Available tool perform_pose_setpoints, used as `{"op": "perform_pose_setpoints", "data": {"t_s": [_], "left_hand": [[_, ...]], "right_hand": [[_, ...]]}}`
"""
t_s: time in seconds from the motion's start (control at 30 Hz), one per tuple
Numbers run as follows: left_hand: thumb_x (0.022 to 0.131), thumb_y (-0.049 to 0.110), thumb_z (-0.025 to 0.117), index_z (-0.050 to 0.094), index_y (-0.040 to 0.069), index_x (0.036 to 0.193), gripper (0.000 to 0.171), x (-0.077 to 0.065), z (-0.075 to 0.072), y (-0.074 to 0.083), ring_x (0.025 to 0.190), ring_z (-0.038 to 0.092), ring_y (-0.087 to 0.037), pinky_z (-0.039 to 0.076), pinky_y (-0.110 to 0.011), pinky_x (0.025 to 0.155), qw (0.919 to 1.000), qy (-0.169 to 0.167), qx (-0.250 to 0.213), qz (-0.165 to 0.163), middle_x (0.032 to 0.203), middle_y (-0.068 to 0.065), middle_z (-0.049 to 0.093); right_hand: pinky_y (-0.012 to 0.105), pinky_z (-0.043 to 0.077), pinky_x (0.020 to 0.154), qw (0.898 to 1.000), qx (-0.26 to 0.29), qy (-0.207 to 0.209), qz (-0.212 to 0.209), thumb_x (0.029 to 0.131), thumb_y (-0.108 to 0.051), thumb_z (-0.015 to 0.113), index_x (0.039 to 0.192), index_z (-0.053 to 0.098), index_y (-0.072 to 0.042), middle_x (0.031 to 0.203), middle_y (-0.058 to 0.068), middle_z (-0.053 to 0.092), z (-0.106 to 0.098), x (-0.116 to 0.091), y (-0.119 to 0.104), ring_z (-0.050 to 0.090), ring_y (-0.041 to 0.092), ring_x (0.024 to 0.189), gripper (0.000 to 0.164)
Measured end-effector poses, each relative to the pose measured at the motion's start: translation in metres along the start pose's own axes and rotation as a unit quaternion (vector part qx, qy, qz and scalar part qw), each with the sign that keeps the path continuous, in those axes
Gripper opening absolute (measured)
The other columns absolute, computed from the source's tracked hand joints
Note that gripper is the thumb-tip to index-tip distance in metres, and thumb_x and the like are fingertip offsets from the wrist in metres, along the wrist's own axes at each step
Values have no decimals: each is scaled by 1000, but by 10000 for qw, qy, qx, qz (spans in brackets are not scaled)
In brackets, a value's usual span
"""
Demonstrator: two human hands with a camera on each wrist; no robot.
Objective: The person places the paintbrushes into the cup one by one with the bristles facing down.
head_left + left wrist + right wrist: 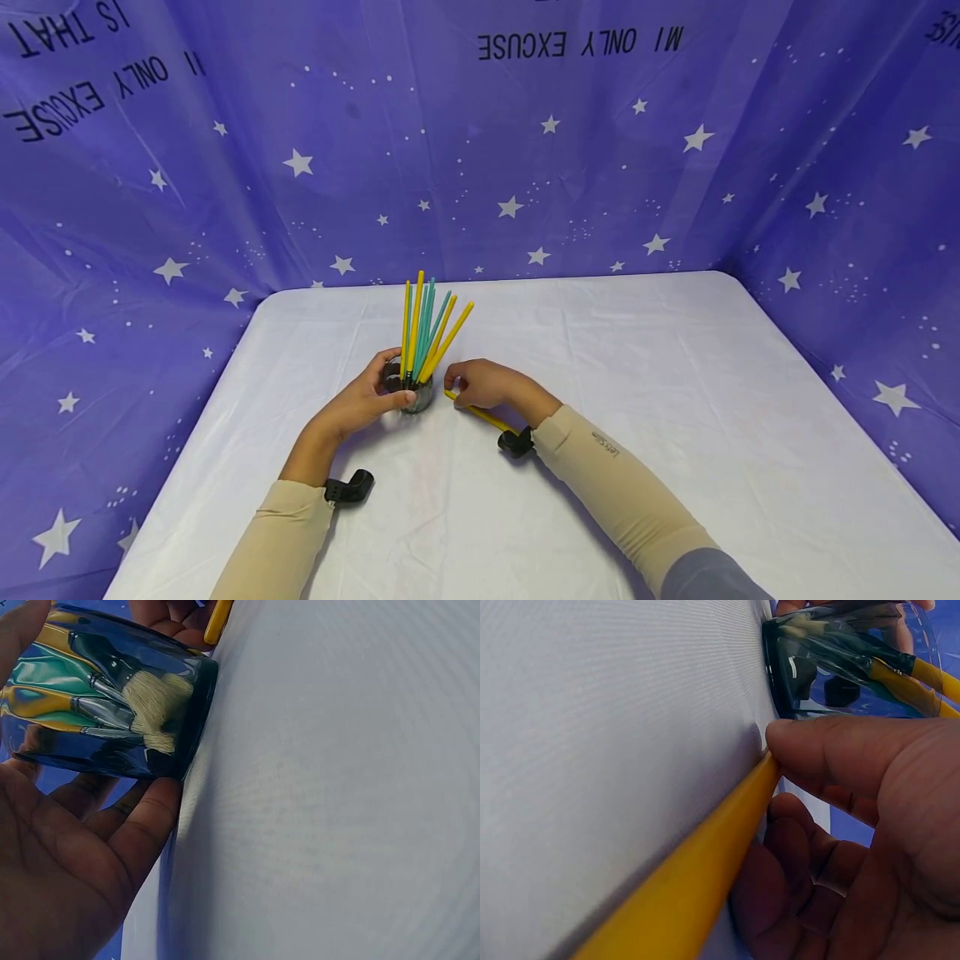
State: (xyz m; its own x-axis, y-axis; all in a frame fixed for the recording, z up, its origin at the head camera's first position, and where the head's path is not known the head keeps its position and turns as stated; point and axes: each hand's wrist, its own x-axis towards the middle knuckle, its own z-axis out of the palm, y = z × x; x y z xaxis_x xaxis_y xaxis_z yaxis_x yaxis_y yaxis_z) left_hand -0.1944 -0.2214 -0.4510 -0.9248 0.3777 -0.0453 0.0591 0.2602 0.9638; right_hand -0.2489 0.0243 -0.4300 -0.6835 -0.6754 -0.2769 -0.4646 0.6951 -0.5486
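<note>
A dark see-through glass [422, 402] stands on the table with several yellow and teal paintbrushes [417, 333] in it, handles up. Through its wall the left wrist view shows pale bristles [156, 705] near the bottom. My left hand [367, 400] holds the glass from the left, thumb in front and fingers behind. Just right of the glass, my right hand [483, 385] pinches the tip of a yellow paintbrush [491, 418] lying low along the table. That handle [682, 877] runs back under the right wrist, where its other end is hidden.
A white cloth covers the table [637, 367]. Behind it and along both sides hangs a purple curtain [450, 167] with white stars and black lettering. Small black cameras [349, 487] sit on both wrists, the right one close to the tabletop.
</note>
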Motion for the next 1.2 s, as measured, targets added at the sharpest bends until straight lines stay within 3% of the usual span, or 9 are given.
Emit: {"op": "perform_pose_setpoints", "data": {"t_s": [0.37,0.6,0.97,1.2], "left_hand": [[92,16,73,25,15,152,77,1,0,1,134,43,-38,25,-55,110,10000,-13,-61,8,146,-22,41],[92,14,73,25,13,152,77,2,0,-1,133,43,-38,26,-54,110,9999,-5,-45,93,146,-23,42],[92,13,72,25,12,151,76,1,0,0,132,44,-39,27,-53,109,9999,7,-42,119,145,-23,43],[92,15,73,26,13,151,76,1,0,-1,132,44,-39,27,-54,109,10000,20,8,70,145,-23,43]], "right_hand": [[31,44,76,9999,141,-97,23,91,-6,68,109,67,-15,90,-1,61,-4,1,2,54,14,80,20],[29,42,69,9976,651,-193,-135,91,-6,67,108,66,-13,84,1,59,-9,-3,6,51,14,71,19],[33,51,61,9826,1829,-249,-183,94,-4,61,119,61,-6,104,7,61,-20,-18,4,57,20,67,25],[42,55,67,9818,1851,58,-427,95,-4,57,123,59,-2,108,7,60,-31,-28,0,61,21,75,28]]}}
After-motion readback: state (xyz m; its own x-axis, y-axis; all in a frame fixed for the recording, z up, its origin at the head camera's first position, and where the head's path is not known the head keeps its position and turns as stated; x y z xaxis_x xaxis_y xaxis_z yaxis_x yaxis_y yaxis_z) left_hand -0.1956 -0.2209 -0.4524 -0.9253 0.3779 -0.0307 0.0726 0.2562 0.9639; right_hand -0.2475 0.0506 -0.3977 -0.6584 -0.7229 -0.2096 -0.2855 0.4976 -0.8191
